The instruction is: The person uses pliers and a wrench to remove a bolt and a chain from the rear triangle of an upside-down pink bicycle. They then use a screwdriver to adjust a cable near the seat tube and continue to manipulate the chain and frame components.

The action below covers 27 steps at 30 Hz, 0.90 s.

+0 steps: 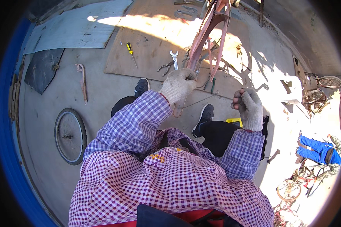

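Observation:
My left hand, in a pale knitted glove, is closed in front of the lower part of a worn pink bicycle frame. A silver open-end wrench shows just beyond its knuckles, the shaft passing out of sight behind the glove. I cannot tell whether that hand grips the wrench. To the right, my right hand is raised with the fingers curled and the thumb against them, bare fingertips showing. Whatever it pinches, if anything, is too small to make out. Pliers lie on the board left of the wrench.
A yellow-handled screwdriver and green-handled pliers lie on a brown board. A bicycle wheel and a curved pink part are at left. By my right knee is a yellow object. A person in blue trousers and bicycles are at right.

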Available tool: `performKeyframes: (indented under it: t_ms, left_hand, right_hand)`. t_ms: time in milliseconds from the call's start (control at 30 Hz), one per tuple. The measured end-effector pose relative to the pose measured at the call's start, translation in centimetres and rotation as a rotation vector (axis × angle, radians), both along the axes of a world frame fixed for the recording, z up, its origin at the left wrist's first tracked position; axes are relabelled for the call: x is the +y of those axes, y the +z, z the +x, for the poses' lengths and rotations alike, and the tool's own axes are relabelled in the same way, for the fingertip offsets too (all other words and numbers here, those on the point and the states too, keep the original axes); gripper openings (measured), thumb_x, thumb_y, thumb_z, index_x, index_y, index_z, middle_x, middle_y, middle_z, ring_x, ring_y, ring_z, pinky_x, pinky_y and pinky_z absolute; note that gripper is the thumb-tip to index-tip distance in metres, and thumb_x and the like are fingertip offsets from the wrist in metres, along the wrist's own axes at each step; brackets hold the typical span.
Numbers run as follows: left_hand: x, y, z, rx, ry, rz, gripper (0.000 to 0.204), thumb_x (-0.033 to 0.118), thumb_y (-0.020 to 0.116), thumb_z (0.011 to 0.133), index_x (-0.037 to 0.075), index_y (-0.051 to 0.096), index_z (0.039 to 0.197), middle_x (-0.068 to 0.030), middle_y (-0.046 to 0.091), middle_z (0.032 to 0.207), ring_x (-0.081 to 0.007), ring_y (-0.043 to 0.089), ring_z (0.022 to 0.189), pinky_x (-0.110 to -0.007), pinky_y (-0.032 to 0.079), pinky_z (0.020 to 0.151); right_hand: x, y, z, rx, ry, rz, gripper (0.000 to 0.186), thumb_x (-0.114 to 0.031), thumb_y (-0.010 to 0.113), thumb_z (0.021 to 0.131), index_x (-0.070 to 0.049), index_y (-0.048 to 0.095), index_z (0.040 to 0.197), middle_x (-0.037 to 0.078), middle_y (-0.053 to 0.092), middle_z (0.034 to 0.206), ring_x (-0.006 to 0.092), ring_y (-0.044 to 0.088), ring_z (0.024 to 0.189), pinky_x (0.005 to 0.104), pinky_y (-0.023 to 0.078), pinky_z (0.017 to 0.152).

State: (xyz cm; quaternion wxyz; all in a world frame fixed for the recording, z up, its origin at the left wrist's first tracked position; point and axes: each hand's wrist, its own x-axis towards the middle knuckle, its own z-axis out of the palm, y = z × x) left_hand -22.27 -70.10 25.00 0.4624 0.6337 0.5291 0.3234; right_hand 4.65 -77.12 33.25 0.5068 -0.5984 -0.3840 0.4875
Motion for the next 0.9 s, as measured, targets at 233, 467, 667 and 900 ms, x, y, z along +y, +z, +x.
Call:
performKeyframes:
  t_ms: [233, 467, 667, 900]
  left_hand:
    - [-0.9, -0.6, -0.8, -0.377, 0.113, -0.285, 0.017, 0.009, 0.069, 0.087, 0.001, 0.065, 0.102, -0.0042, 0.064, 0.076, -0.0120, 0.062, 0.062, -0.029, 0.052, 0.055]
    - [2.4, 1.1, -1.2, -0.453, 0.291, -0.230, 0.018, 0.007, 0.066, 0.087, -0.001, 0.067, 0.103, -0.0050, 0.065, 0.076, -0.0134, 0.063, 0.062, -0.029, 0.051, 0.054]
    - [5.3, 1.3, 0.3, -0.361, 0.459, -0.243, 0.012, 0.006, 0.066, 0.090, 0.002, 0.066, 0.101, -0.0052, 0.064, 0.076, -0.0150, 0.063, 0.062, -0.030, 0.054, 0.057]
    - [9.6, 2.0, 3.7, -0.275, 0.547, -0.184, 0.013, 0.003, 0.064, 0.090, 0.000, 0.065, 0.102, -0.0060, 0.064, 0.077, -0.0151, 0.061, 0.060, -0.030, 0.052, 0.057]
  right_hand:
    - [-4.2, 3.9, 3.9, 0.004, -0.096, 0.125, 0.024, -0.015, 0.057, 0.104, 0.005, 0.060, 0.117, 0.014, 0.066, 0.098, 0.0164, 0.063, 0.076, 0.0305, 0.054, 0.067]
    - [4.0, 6.0, 6.8, 0.003, 0.001, 0.179, 0.028, -0.017, 0.059, 0.105, 0.006, 0.062, 0.120, 0.013, 0.067, 0.101, 0.0150, 0.065, 0.080, 0.0290, 0.055, 0.066]
    - [13.6, 3.1, 11.7, 0.081, 0.002, 0.236, 0.025, -0.019, 0.059, 0.106, 0.003, 0.060, 0.119, 0.011, 0.065, 0.098, 0.0148, 0.063, 0.079, 0.0280, 0.052, 0.062]
    - [25.4, -8.5, 15.7, 0.079, -0.020, -0.001, 0.033, -0.027, 0.065, 0.099, 0.001, 0.069, 0.115, 0.004, 0.067, 0.089, 0.0099, 0.063, 0.075, 0.0233, 0.052, 0.063]
